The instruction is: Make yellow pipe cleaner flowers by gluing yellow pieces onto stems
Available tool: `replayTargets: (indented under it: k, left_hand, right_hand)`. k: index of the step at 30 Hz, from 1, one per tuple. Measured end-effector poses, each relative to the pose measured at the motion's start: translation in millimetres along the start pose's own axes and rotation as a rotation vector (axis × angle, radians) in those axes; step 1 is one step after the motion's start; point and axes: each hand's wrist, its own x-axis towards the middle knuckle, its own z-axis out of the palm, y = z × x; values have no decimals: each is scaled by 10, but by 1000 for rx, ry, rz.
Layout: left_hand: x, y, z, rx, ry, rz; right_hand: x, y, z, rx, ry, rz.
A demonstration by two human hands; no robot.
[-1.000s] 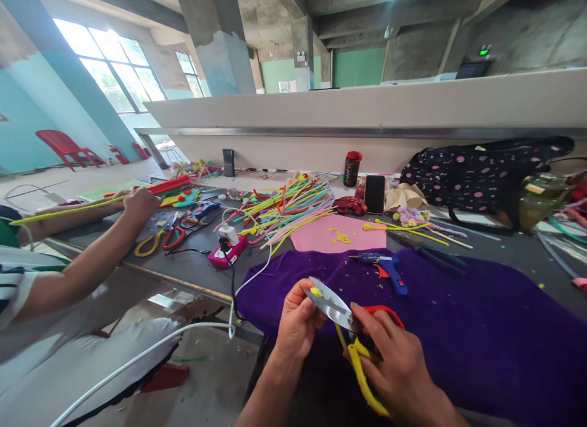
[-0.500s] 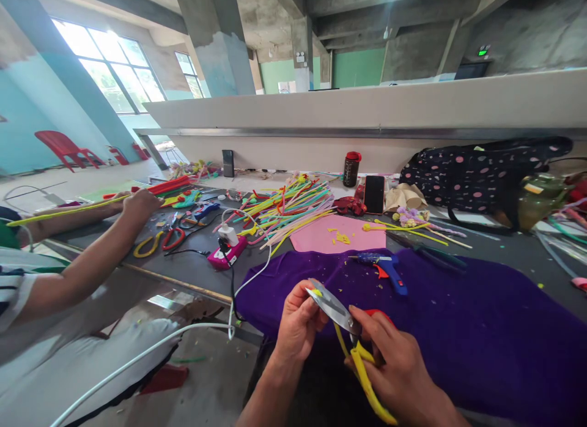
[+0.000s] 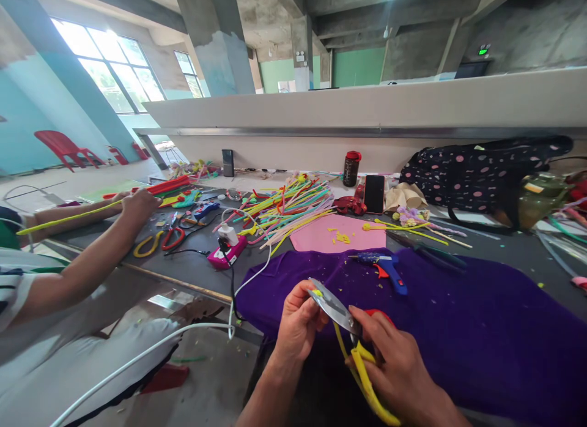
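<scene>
My right hand [image 3: 394, 366] is closed round the red and yellow handles of a pair of scissors [image 3: 337, 311], whose steel blades point up and left. My left hand [image 3: 298, 323] pinches a small yellow piece [image 3: 316, 292] at the blade tips. Both hands hover over a purple cloth [image 3: 481, 329] spread at the table's near edge. A blue glue gun [image 3: 387, 268] lies on the cloth just beyond the blades.
A pink sheet [image 3: 339, 234] and a heap of coloured pipe cleaners [image 3: 288, 207] lie behind the cloth. A pink power strip [image 3: 227, 249] with a white cable, a phone [image 3: 375, 193], a bottle [image 3: 352, 168] and a spotted bag [image 3: 477, 176] stand around. On the left, another person's arm [image 3: 92, 256] reaches over the table.
The scissor blades have closed a little and dropped slightly. My right hand slid lower on the handles. The neighbour's yellow pipe cleaner has tilted a bit.
</scene>
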Motion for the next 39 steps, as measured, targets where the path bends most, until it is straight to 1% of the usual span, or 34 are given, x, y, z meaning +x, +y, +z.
replayTargets:
  k: [4,11,17,26,28,32,34,39]
  left_hand:
    - [2,-1,2,10,20,-10]
    - [1,2,12,26,22,-20]
    - [7,0,-23,42,-16,-17]
    - [14,21,-34,63,-10,-13]
    - [15,31,-31,57,-7,-11]
    - [18,58,-10,57,-21,2]
    - [19,73,7,54,-23,6]
    - [9,115,50,52,11,10]
  right_hand:
    - [-19,21,20,7,10,-8]
    - [-33,53,12,-28,-5,-12]
    - [-34,52,16,-35,-6,-17]
    - [-56,87,15,-15,-9,-17]
    - [-53,79,10,30,3,9]
    - [-27,2,-74,193,-1,172]
    - [-13,-42,-130,247,-18,231]
    - [6,-88,-174,295,-73,253]
